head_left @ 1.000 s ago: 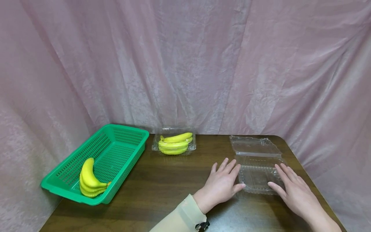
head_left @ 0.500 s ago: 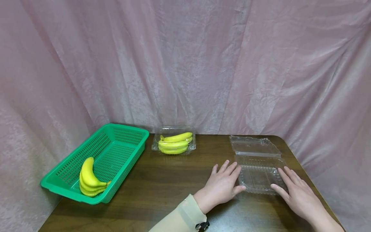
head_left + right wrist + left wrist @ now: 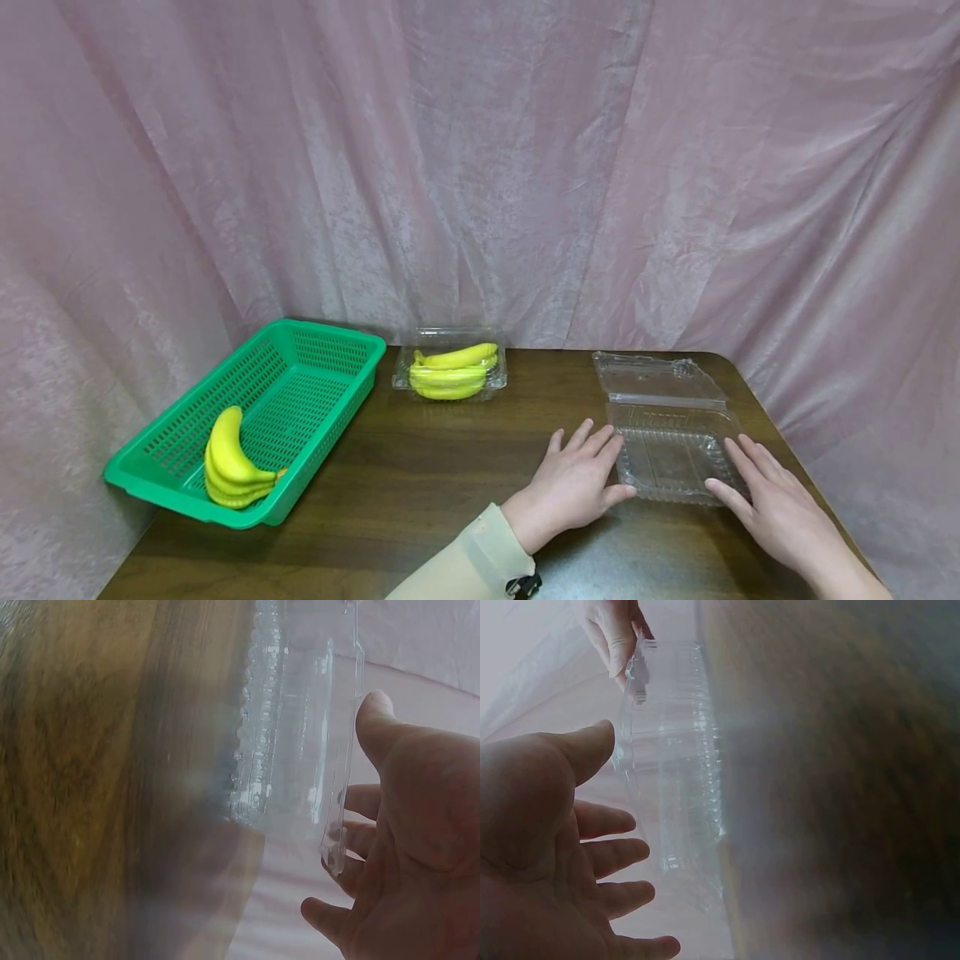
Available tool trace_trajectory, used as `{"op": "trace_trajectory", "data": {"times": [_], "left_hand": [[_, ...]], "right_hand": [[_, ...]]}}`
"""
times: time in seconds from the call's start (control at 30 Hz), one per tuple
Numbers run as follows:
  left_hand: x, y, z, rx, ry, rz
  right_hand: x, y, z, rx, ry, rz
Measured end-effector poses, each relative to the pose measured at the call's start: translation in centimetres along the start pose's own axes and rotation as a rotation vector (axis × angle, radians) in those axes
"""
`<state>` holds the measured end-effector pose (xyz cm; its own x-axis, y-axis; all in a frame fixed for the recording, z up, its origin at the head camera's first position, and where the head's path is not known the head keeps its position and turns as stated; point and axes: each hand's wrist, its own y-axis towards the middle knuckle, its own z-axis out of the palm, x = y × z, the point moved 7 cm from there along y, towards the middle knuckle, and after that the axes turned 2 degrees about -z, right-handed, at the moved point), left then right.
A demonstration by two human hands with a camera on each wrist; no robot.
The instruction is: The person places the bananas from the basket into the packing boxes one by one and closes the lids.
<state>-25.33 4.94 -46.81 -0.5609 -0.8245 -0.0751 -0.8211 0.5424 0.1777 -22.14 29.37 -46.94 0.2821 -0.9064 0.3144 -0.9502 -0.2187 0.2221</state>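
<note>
Plainly, the clear, ribbed container (image 3: 666,454) gapes, glinting; outspread hands (image 3: 572,483) flank it, gripping nothing.

The right hand (image 3: 420,832) reaches in from the right edge, palm in sight, its thumb tip just beside the rim of a clear plastic container (image 3: 296,727) — whether they touch is hard to tell. Three fingertips show at the rim's lower corner, the little finger below and apart. A blurred brown wood-grain table (image 3: 82,765) fills the left — pale pink cloth (image 3: 427,645) the background.
</note>
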Motion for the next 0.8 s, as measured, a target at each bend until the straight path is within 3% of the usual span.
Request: {"op": "trace_trajectory", "data": {"times": [0.8], "left_hand": [[0.0,-0.04,-0.13,0.034,0.004,-0.006]], "right_hand": [[-0.97,-0.23,0.21,0.075,0.027,0.064]]}}
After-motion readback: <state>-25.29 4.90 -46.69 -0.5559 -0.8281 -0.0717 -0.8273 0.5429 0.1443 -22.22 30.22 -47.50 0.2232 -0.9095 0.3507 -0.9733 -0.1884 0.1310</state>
